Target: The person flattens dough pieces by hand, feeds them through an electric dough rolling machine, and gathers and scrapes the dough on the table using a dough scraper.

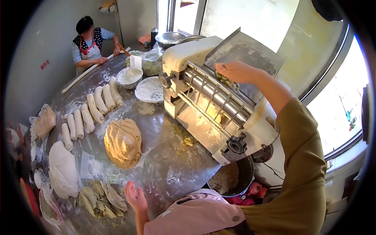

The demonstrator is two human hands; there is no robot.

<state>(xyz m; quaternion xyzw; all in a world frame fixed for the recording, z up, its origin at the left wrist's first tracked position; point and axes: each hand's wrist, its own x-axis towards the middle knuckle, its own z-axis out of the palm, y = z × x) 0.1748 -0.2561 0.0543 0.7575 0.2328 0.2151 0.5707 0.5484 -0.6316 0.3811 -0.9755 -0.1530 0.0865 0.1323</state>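
My right hand (234, 72) is above the rollers (219, 91) of a white dough sheeter (181, 53), its fingers stretched to the left. Just under the palm, a clump of greenish dough (226, 81) lies at the top of the rollers; whether the hand touches it is unclear. More yellowish dough (212, 112) shows behind the bars below. My left hand (136, 198) is at the table's near edge, fingers loosely bent and apart, with nothing in it. Beside it on the left lies a heap of flaky greenish dough pieces (98, 199).
On the floured metal table (168, 164) are a yellowish dough mound (123, 143), white dough (63, 169), several dough rolls (94, 107), a scraper (87, 165) and a flour bowl (129, 76). A pot (249, 176) stands below the sheeter. A co-worker (91, 47) handles a long dough strand (84, 73).
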